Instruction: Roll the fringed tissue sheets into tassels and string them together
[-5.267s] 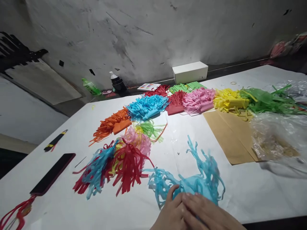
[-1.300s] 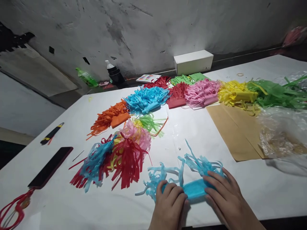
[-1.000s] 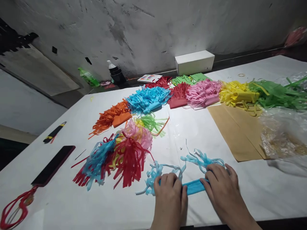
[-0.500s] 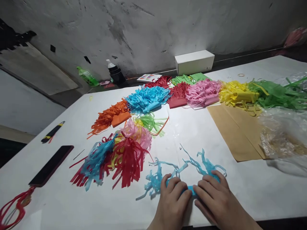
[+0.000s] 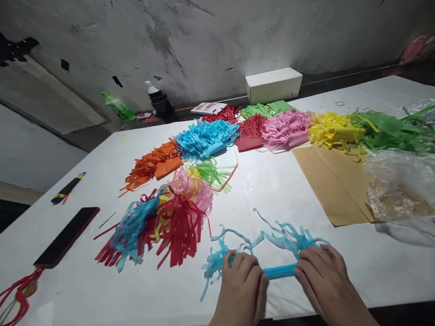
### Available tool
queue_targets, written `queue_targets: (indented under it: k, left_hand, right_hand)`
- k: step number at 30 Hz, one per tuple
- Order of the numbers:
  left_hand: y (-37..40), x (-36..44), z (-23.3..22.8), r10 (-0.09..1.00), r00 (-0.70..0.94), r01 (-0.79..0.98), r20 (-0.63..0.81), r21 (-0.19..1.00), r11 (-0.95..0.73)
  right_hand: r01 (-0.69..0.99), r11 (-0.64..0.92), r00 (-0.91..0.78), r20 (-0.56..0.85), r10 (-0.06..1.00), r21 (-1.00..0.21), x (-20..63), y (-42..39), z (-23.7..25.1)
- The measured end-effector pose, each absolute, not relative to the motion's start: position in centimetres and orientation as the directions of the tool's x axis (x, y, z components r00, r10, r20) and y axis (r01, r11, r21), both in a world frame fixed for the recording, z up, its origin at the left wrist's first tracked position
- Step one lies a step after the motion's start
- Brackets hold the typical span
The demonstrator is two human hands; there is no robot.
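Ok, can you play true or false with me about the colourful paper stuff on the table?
1. Both hands, left hand and right hand, press on the blue paper roll. True.
2. The roll's fringe is red. False: its fringe is light blue.
3. A white box sits by the wall. True.
4. The orange fringe pile lies to the right of the yellow fringe pile. False: it lies far to its left.
5. The dark phone lies on the brown paper. False: it lies on the white table, at the left.

Both ends of the rolled blue paper (image 5: 279,271) are hidden under the fingers (image 5: 243,265)
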State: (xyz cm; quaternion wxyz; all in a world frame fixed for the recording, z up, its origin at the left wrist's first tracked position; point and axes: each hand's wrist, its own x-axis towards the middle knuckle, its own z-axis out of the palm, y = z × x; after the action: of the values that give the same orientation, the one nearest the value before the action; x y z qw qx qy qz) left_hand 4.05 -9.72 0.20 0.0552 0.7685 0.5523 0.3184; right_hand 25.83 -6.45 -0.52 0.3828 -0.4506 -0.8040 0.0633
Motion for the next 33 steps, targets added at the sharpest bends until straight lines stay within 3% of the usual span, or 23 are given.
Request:
queue_targets:
  k: [4, 7, 9, 13, 21, 27, 33]
  left_hand:
    - [-9.2, 4.5, 0.6, 0.902, 0.116, 0.847, 0.416, 0.433, -0.309]
    - [-8.7, 4.0, 1.5, 0.838, 0.279, 0.814, 0.469, 0.348, -0.465]
    - [-8.7, 3.6, 2.0, 0.807, 0.413, 0.777, 0.422, 0.3, -0.554]
    - [-9.1, 3.1, 2.1, 0.801, 0.49, 0.748, 0.343, 0.307, -0.589]
    - [-9.2, 3.7, 1.3, 0.833, 0.418, 0.749, 0.363, 0.38, -0.542]
    - [-9.4, 3.6, 1.5, 0.852, 0.364, 0.739, 0.376, 0.441, -0.51]
    - [-9.5, 3.6, 0.8, 0.919, 0.206, 0.707, 0.336, 0.598, -0.377]
  right_hand:
    - [0.783, 0.49, -0.256, 0.518, 0.816, -0.384, 24.7, -6.2, 0.0]
    - [0.645, 0.684, -0.416, 0.595, 0.688, -0.34, 24.9, -6.3, 0.3]
    - [0.526, 0.785, -0.525, 0.601, 0.603, -0.328, 25.3, -6.4, 0.5]
    - [0.53, 0.774, -0.57, 0.53, 0.627, -0.345, 25.3, -6.7, 0.6]
    - [0.5, 0.806, -0.583, 0.564, 0.584, -0.318, 23.6, -6.4, 0.3]
    - [0.506, 0.723, -0.49, 0.533, 0.69, -0.471, 25.9, -6.7, -0.2]
    - [0.592, 0.649, -0.375, 0.55, 0.746, -0.477, 26.7, -7.0, -0.4]
